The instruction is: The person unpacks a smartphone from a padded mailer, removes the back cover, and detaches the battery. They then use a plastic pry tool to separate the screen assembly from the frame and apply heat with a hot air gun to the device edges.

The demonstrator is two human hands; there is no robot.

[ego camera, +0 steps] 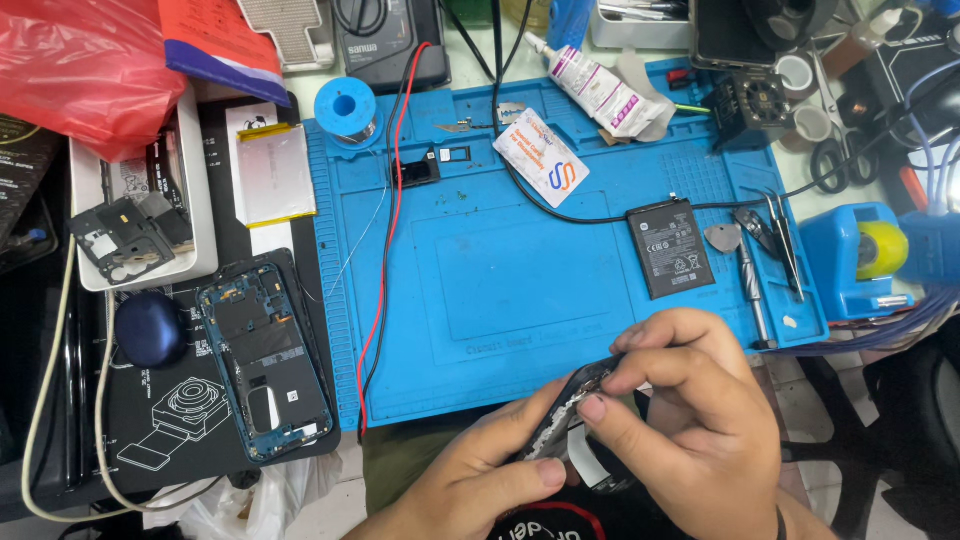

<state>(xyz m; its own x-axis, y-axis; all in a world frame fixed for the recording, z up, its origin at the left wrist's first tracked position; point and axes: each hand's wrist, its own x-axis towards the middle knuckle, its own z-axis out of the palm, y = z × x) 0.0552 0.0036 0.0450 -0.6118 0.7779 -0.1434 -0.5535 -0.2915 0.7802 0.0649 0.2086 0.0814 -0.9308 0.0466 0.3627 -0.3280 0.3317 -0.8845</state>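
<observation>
Both hands hold a dark phone part (572,420) at the near edge of the desk, just past the blue mat (500,280). Left hand (480,480) grips it from below, thumb w/ fingers closed on its side. Right hand (690,420) is on top, fingers closed, pinching its upper edge. On the mat: a black battery (670,248) near the right edge, a white card (541,157) near the far edge, red & black wires (385,260) along the left edge. An open phone frame (265,355) lies left of the mat.
</observation>
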